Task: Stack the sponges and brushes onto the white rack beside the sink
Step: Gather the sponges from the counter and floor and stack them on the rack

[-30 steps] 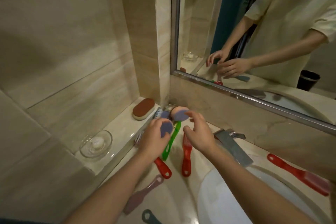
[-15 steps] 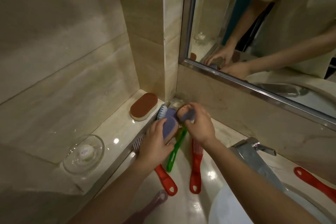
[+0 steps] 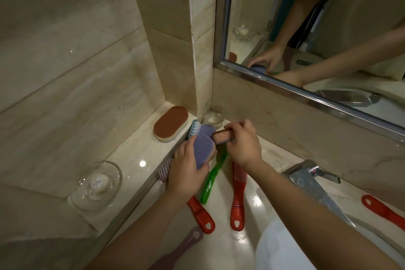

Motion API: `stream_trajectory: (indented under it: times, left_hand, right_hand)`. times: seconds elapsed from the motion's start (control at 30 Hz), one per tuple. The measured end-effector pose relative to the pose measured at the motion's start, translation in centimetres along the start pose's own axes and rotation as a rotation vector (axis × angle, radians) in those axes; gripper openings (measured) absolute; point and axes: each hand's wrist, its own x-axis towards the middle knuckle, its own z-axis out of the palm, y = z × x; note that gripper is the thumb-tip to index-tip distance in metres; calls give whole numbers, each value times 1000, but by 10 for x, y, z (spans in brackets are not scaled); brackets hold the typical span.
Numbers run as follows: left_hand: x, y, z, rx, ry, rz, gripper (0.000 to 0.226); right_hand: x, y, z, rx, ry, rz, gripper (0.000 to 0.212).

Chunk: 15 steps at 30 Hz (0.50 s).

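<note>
A: Left grip [image 3: 186, 173]?
B: Curled round purple sponge [image 3: 202, 147], sponge jutting past the fingers, over desk [image 3: 221, 250] corner
A: Right grip [image 3: 243, 142]?
B: Pinches pink sponge [image 3: 221, 136] by one end, far end against purple sponge

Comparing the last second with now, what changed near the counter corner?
The right hand closed on the pinkish sponge, which it only reached toward a second ago. The left hand kept its purple sponge and tilted it so the broad face shows. The brown sponge on the ledge, the green brush and the red brush beside it stayed put.
</note>
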Motion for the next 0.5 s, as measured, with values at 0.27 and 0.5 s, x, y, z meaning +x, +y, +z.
stream_trajectory:
  times: [0.27,0.5]
  left_hand:
    - [-18,38,-33,-350,27,-207,54]
    - [-28,95,-59,-914,106,-486,43]
  right_hand:
    - [-51,-22,-33,197,151,1,42]
    - [-117,-33,-69,299,262,24,36]
